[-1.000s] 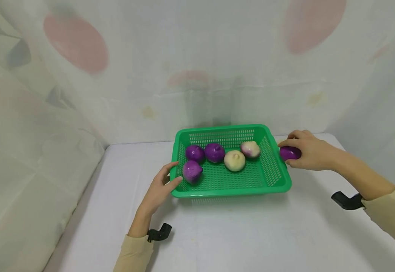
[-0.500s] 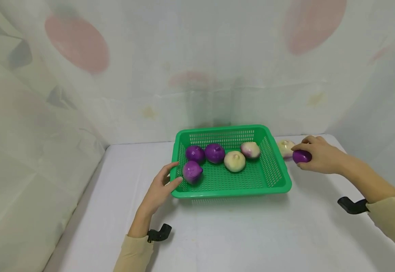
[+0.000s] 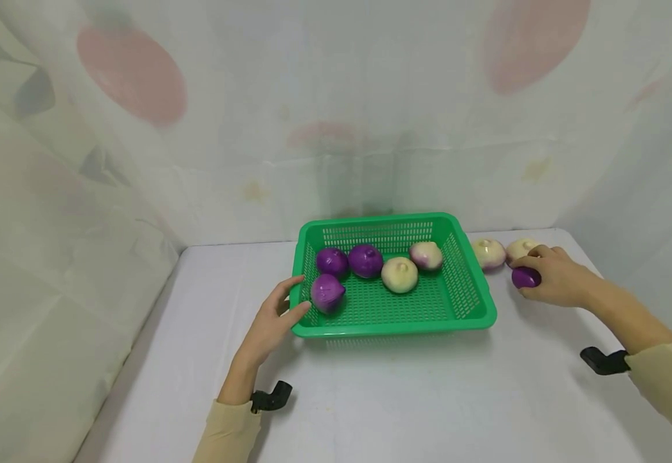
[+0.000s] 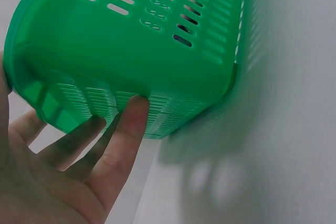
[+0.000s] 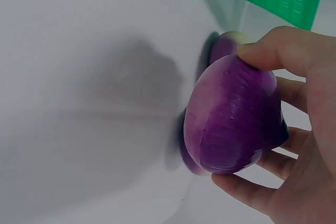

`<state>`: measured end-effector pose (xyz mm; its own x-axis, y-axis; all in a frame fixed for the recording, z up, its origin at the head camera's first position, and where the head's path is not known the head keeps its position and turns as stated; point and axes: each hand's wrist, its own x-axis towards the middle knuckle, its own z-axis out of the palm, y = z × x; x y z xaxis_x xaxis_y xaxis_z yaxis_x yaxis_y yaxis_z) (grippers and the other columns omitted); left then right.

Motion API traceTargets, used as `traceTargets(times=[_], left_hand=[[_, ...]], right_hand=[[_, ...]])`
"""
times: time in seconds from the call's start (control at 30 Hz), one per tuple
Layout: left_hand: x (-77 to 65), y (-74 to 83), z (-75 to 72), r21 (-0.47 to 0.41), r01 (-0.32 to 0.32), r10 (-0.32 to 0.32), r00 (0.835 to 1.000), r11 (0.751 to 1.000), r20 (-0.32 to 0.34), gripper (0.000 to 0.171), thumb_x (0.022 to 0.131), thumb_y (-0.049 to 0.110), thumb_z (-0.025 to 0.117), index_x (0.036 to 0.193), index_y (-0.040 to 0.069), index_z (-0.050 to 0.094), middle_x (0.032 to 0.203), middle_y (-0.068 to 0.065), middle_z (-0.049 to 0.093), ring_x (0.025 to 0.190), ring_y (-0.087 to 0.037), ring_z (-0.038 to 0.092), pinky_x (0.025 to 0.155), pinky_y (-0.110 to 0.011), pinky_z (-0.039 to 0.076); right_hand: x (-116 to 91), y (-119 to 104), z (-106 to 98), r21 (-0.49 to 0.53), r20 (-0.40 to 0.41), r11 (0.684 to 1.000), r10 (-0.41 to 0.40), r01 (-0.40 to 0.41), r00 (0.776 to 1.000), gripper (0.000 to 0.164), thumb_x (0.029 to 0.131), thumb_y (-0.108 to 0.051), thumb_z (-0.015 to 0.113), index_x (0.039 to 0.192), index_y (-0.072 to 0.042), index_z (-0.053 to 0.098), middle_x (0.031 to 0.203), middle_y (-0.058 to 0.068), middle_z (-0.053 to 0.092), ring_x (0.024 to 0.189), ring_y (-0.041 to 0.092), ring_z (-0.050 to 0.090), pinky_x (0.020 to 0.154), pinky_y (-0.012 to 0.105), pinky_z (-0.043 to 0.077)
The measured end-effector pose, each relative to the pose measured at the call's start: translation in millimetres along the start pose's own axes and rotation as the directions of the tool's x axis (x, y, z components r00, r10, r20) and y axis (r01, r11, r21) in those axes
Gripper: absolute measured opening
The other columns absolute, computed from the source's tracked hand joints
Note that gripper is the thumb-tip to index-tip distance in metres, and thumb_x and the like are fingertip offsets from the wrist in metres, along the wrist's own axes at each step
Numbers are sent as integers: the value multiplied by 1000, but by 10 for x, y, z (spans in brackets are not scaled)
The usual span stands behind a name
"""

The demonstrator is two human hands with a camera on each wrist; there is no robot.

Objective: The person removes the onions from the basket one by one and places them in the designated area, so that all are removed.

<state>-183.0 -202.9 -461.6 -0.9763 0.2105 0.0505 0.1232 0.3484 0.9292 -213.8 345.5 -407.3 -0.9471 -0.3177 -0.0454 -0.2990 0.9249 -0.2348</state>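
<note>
Right hand: the right hand is clamped on a purple onion, thumb on one side and fingers on the other, near the bench's far right corner.
Held onion: the purple onion sits between the basket and the right edge of the bench; I cannot tell whether it touches the surface.
Beside the held onion: a left pale onion and a right pale onion lie side by side along the bench's far edge; the right one is partly hidden by the hand.
Left hand: the left hand has its fingers and thumb apart and fairly straight, touching the left end of the basket, with the thumb at the rim and fingertips against the outer wall.
Green basket: the green basket stands by the bench's far edge, nearer the far right corner than the far left one.
Basket's left half: three purple onions lie grouped, two toward the far wall and one by the left wall.
Basket's right half: two pale onions lie together, one flushed purple.
Bench: the bench has a white covering.
Wrists: black mounts stick out by beige sleeves.
Behind: a pale backdrop with faded red shapes rises past the far edge.
</note>
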Motion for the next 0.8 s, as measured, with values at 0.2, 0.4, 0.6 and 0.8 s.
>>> traceTargets(times=[0.2,0.4,0.6,0.8], left_hand=[[-5,10,4,-3,5,-5,1000,1000,2,63,97,46,68,152,31,43,160,1,36,142,-43,39,107,-66,37],[-2,0,-2,-1,8,-8,1000,1000,5,61,97,45,68,152,32,43,161,-2,35,142,-45,38,108,-67,35],[-6,20,2,-11,16,-16,1000,1000,5,60,98,41,68,152,30,43,162,-3,34,143,-44,38,108,-66,35],[-15,39,11,-7,22,-22,1000,1000,-2,60,99,38,68,153,29,42,162,-3,33,144,-45,37,109,-67,34]], right_hand=[[-37,78,84,13,13,1000,15,-15,1000,51,83,-26,78,126,-1,66,124,32,51,111,50,44,68,60,52],[-50,145,155,1,9,999,33,-33,999,52,82,-26,79,126,0,66,124,35,50,111,53,45,69,65,51],[-68,188,209,8,25,999,44,-44,999,54,83,-27,80,126,1,65,124,34,50,111,52,45,70,65,51],[-70,204,228,13,24,999,46,-47,999,54,83,-28,80,127,0,65,124,33,50,111,52,45,71,66,51]])
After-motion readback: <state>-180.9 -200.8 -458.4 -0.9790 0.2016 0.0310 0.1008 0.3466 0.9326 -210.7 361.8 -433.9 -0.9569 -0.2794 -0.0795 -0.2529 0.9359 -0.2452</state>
